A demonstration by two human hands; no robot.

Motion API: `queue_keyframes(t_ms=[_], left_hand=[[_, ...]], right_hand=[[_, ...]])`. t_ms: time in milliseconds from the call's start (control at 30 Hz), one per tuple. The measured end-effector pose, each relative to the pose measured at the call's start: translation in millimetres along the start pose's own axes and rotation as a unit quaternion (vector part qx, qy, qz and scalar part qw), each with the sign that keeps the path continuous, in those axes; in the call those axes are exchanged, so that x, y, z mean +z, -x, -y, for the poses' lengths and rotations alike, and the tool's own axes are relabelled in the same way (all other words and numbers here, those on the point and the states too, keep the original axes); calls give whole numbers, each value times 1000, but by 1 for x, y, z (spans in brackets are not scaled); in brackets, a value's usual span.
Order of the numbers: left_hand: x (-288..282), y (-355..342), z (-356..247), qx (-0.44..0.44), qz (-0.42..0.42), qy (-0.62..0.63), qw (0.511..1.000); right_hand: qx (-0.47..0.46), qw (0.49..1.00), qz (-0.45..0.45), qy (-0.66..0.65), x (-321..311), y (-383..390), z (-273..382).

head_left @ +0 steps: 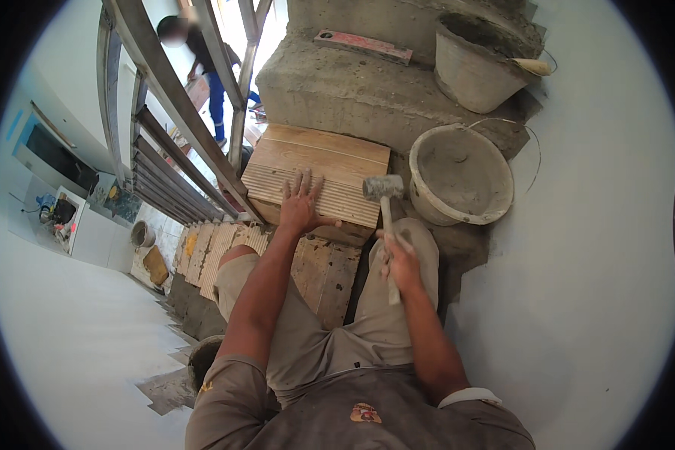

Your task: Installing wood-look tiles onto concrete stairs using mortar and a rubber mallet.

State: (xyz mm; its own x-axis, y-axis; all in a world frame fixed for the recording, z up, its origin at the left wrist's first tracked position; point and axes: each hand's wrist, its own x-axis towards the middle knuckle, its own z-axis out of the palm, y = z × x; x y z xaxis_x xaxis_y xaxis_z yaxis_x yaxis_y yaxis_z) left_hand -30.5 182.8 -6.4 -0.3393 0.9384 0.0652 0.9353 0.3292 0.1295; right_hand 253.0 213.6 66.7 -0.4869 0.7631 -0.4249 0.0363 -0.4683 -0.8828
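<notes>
My left hand lies flat with fingers spread on a wood-look stair tile, over its ribbed front strip. Gripped in my right hand is a mallet with a pale handle. Its grey, mortar-stained head is up, close to the tile's right edge. Just right of the mallet head stands a bucket of grey mortar with a wire handle. Whether the mallet head touches the tile, I cannot tell.
A second bucket with a tool handle over its rim sits on a higher step. A red spirit level lies on the rough concrete. Metal railing runs along the left, a white wall along the right. Beyond the railing another person bends over.
</notes>
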Motion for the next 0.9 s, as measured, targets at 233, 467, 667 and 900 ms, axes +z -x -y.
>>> queue_keyframes(t_ms=[233,467,667,900], left_hand=[[7,-3,-3,12,-17,-1,1000],[6,-3,-7,14,-37,5,999],[8,-2,-4,14,-39,19,999],[11,-4,-2,1,-32,14,999]], right_hand=[[-4,974,-105,-200,17,33,-57],[-75,943,-183,-268,37,9,-80],[-89,944,-203,-243,63,-26,-86],[-82,942,-208,-252,72,-50,-84]])
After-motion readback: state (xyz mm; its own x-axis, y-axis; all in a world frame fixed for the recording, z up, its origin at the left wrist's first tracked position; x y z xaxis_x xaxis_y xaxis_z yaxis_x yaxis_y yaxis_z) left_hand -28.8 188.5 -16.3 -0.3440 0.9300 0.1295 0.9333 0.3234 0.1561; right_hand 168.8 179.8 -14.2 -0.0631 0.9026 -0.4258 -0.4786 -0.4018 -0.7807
